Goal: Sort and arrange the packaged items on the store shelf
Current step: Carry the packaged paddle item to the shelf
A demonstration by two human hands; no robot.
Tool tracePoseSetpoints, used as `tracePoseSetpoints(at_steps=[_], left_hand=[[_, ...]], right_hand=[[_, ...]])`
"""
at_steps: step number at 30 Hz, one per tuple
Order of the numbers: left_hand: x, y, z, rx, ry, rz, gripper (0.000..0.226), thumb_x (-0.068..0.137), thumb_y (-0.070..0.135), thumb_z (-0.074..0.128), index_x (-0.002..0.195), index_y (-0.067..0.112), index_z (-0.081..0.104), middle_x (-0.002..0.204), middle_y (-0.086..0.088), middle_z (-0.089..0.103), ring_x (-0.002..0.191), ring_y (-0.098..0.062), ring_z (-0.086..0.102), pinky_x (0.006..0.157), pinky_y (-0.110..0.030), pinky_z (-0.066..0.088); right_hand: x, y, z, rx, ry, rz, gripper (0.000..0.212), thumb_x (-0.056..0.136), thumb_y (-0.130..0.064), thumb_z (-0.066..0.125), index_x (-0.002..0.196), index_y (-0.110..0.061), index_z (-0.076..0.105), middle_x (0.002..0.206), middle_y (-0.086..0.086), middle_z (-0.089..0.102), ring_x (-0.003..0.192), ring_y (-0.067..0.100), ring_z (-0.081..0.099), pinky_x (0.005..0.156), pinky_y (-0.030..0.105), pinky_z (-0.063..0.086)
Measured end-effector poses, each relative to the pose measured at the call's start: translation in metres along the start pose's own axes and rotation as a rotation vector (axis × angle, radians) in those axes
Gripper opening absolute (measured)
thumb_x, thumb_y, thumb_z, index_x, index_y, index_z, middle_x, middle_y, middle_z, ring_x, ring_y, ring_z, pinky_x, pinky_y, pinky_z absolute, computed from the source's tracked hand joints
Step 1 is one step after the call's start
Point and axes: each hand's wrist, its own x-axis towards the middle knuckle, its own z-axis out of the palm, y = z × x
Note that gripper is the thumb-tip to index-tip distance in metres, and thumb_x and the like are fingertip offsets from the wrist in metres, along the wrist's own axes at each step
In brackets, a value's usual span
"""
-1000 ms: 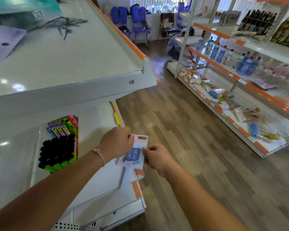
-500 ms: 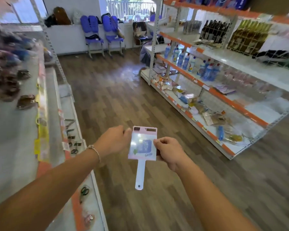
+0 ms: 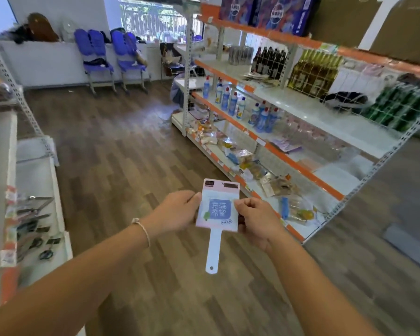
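Low in the centre of the frame, two bare forearms reach in from the bottom corners and meet at a flat packaged item (image 3: 218, 209): a pink card with a blue square label, glossy under clear wrap, and a slim white plastic handle hanging from its lower edge with a small hole at the rounded tip. The left hand (image 3: 176, 210) pinches the card's left edge, thumb on the front face; a thin beaded bracelet (image 3: 141, 229) circles that wrist. The right hand (image 3: 256, 219) pinches the right edge with curled fingers. The item is held upright in the air above the floor (image 3: 121, 166), which is laid in brown wood-grain planks, touching no shelf.

At the left edge of the frame, a white metal shelf (image 3: 38, 175) with orange trim carries scissors (image 3: 34, 209) lying flat in clear packets. To the right of the hands, a long white-and-orange shelving unit (image 3: 308, 170) runs toward the upper centre; its bottom tier holds crinkled snack bags (image 3: 260, 168), the next tier blue-and-white spray bottles (image 3: 238, 103), and higher tiers dark and yellow-green glass bottles (image 3: 313, 71) behind wire mesh.

In the upper left, blue chairs (image 3: 107, 52) stand against a white wall.
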Motion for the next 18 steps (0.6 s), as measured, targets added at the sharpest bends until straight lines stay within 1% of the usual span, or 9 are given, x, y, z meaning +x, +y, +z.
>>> tracePoseSetpoints(at_steps=[2,4,7,9,11,14,16,18], left_hand=[[0.023,0.0,0.002,0.001,0.033,0.028,0.041,0.102,0.032,0.038,0.072,0.009,0.054,0.069,-0.004,0.06,0.06,-0.016,0.054,0.069,-0.043,0.052],[0.049,-0.002,0.001,-0.009,0.053,0.039,0.04,0.102,0.03,0.039,0.071,0.007,0.051,0.069,-0.006,0.059,0.06,-0.017,0.053,0.066,-0.041,0.051],[0.093,-0.004,-0.001,-0.038,0.044,0.051,0.039,0.101,0.029,0.04,0.071,0.006,0.049,0.07,-0.008,0.058,0.064,-0.02,0.055,0.068,-0.046,0.052],[0.126,-0.004,-0.004,-0.074,0.015,0.056,0.038,0.102,0.029,0.04,0.071,0.008,0.048,0.069,-0.004,0.058,0.064,-0.019,0.056,0.068,-0.048,0.053],[0.163,-0.001,-0.009,-0.114,-0.022,0.053,0.037,0.102,0.03,0.04,0.072,0.011,0.048,0.068,-0.001,0.057,0.063,-0.016,0.057,0.067,-0.047,0.054],[0.22,0.008,-0.019,-0.144,-0.053,0.066,0.036,0.102,0.031,0.04,0.073,0.011,0.047,0.069,-0.001,0.056,0.062,-0.014,0.055,0.062,-0.042,0.053],[0.257,0.013,-0.027,-0.156,-0.061,0.078,0.035,0.102,0.031,0.039,0.073,0.013,0.046,0.068,0.0,0.056,0.06,-0.011,0.055,0.056,-0.032,0.049],[0.29,0.015,-0.034,-0.164,-0.071,0.087,0.035,0.103,0.032,0.039,0.074,0.014,0.046,0.068,0.0,0.057,0.059,-0.011,0.056,0.055,-0.027,0.048]], right_hand=[[0.015,-0.01,-0.003,0.029,0.003,-0.011,0.016,0.1,-0.02,0.053,0.092,-0.008,0.06,0.09,0.007,0.077,0.079,0.022,0.075,0.054,0.028,0.051],[0.036,-0.02,-0.005,0.028,0.014,-0.018,0.017,0.101,-0.02,0.051,0.093,-0.009,0.061,0.093,0.006,0.077,0.076,0.019,0.074,0.049,0.024,0.049],[0.077,-0.034,-0.007,0.017,0.032,-0.039,0.017,0.101,-0.021,0.051,0.09,-0.012,0.059,0.096,0.007,0.076,0.077,0.018,0.073,0.048,0.022,0.047],[0.107,-0.046,-0.008,0.02,0.048,-0.041,0.016,0.101,-0.022,0.052,0.09,-0.013,0.06,0.095,0.006,0.076,0.077,0.018,0.073,0.049,0.022,0.047],[0.137,-0.061,-0.009,0.03,0.065,-0.04,0.015,0.101,-0.021,0.051,0.092,-0.012,0.06,0.095,0.006,0.075,0.075,0.017,0.072,0.048,0.022,0.046],[0.182,-0.088,-0.01,0.033,0.1,-0.03,0.015,0.102,-0.021,0.051,0.093,-0.013,0.059,0.096,0.007,0.074,0.073,0.015,0.07,0.047,0.021,0.045],[0.212,-0.107,-0.012,0.03,0.129,-0.035,0.015,0.101,-0.021,0.051,0.093,-0.012,0.06,0.095,0.007,0.074,0.069,0.013,0.07,0.044,0.019,0.045],[0.241,-0.124,-0.013,0.044,0.141,-0.053,0.016,0.101,-0.021,0.052,0.093,-0.01,0.061,0.095,0.009,0.075,0.072,0.015,0.072,0.046,0.02,0.046]])
